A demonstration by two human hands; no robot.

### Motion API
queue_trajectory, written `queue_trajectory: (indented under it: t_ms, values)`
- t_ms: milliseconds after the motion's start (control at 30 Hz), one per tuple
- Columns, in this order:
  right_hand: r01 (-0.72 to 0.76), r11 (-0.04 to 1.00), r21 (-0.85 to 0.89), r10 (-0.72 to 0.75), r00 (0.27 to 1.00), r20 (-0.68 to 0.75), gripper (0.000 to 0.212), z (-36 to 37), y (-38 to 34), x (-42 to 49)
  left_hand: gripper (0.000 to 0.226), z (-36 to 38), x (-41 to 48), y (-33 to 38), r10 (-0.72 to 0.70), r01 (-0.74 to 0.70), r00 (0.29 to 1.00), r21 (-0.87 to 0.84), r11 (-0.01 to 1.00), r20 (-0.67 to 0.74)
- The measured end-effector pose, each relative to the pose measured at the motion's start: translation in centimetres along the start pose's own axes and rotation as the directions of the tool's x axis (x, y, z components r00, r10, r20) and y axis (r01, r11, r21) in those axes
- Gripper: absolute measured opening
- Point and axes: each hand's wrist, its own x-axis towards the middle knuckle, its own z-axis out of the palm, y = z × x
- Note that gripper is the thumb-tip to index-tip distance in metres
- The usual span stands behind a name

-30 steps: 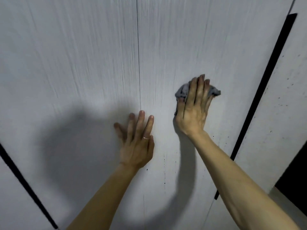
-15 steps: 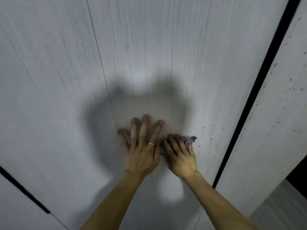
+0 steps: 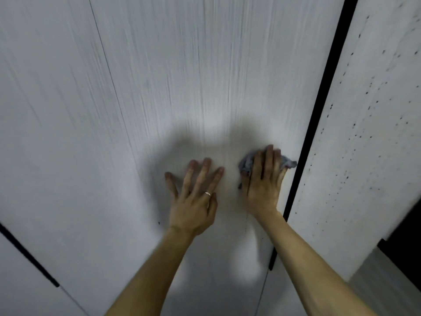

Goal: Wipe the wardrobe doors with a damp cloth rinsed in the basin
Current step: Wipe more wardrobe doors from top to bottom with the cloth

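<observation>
A white wood-grain wardrobe door [image 3: 205,76] fills the view. My right hand [image 3: 263,181] presses a crumpled grey cloth [image 3: 247,163] flat against this door, close to its right edge and the black handle strip [image 3: 323,106]. The cloth sticks out on both sides of my fingers. My left hand [image 3: 197,197], with a ring on it, lies flat on the same door with fingers spread, a little left of the right hand and holding nothing. The basin is out of view.
The neighbouring door panel on the right [image 3: 369,133] carries many small dark specks. A thin seam [image 3: 109,71] divides the panels on the left, and another black handle strip [image 3: 27,254] runs at the lower left. A dark gap [image 3: 407,247] shows at the far right.
My right hand has slid the cloth away from my left hand, up and to the right towards the black strip. The left hand stays flat on the door.
</observation>
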Motion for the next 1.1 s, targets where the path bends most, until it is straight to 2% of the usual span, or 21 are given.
queue_trajectory:
  t_ms: [100, 200, 300, 433, 500, 633, 767, 833, 900, 1033, 1100]
  values:
    - [0.054, 0.998, -0.038, -0.045, 0.977, 0.209, 0.055, 0.1, 1.8, -6.0, 0.064, -0.1, 0.1, 0.0, 0.017, -0.017, 1.000, 0.020, 1.000, 0.011]
    - [0.128, 0.991, -0.039, -0.113, 0.957, 0.268, 0.058, -0.4, 2.8, -7.5, 0.066, -0.2, 0.1, -0.1, 0.013, -0.013, 1.000, 0.025, 1.000, 0.015]
    - [0.129, 0.991, -0.034, -0.120, 0.974, 0.191, 0.060, -1.4, 3.0, -3.3, 0.068, -0.3, 0.1, -0.1, 0.008, -0.009, 0.999, 0.031, 0.999, 0.034]
    - [0.026, 0.999, 0.045, -0.021, 0.994, -0.107, 0.057, -3.4, 1.9, 7.4, 0.065, -0.1, 0.1, -0.1, 0.002, -0.004, 1.000, 0.033, 0.999, 0.031]
    - [0.033, 0.997, 0.065, -0.022, 0.986, -0.168, 0.058, -3.6, 1.7, 9.1, 0.065, 0.0, 0.2, -0.1, 0.006, -0.007, 1.000, 0.037, 0.999, 0.021]
    - [-0.027, 0.996, 0.089, 0.038, 0.993, -0.113, 0.066, -1.2, 1.9, 2.9, 0.067, 0.3, 0.2, -0.1, 0.007, -0.008, 1.000, 0.046, 0.999, 0.012]
    - [0.019, 0.998, 0.065, -0.027, 0.991, 0.127, 0.072, -0.4, 3.7, -5.9, 0.067, 0.0, 0.1, -0.1, -0.001, -0.001, 1.000, 0.054, 0.999, 0.029]
    - [0.036, 0.998, 0.046, -0.044, 0.979, 0.198, 0.074, -0.9, 4.5, -7.1, 0.066, -0.2, 0.1, -0.1, -0.001, -0.001, 0.999, 0.052, 0.999, 0.040]
    - [0.025, 0.998, 0.061, -0.035, 0.986, 0.165, 0.068, -1.7, 4.1, -4.8, 0.066, -0.3, 0.1, -0.2, 0.001, -0.003, 0.999, 0.055, 0.998, 0.042]
    - [0.021, 0.991, 0.134, -0.013, 0.998, -0.063, 0.058, -3.4, 2.6, 5.6, 0.066, 0.0, 0.1, -0.2, 0.002, -0.004, 1.000, 0.051, 0.999, 0.030]
    - [-0.001, 0.986, 0.164, 0.017, 0.995, -0.095, 0.056, -3.4, 2.6, 7.4, 0.065, 0.3, 0.2, -0.3, 0.011, -0.012, 1.000, 0.049, 0.999, 0.014]
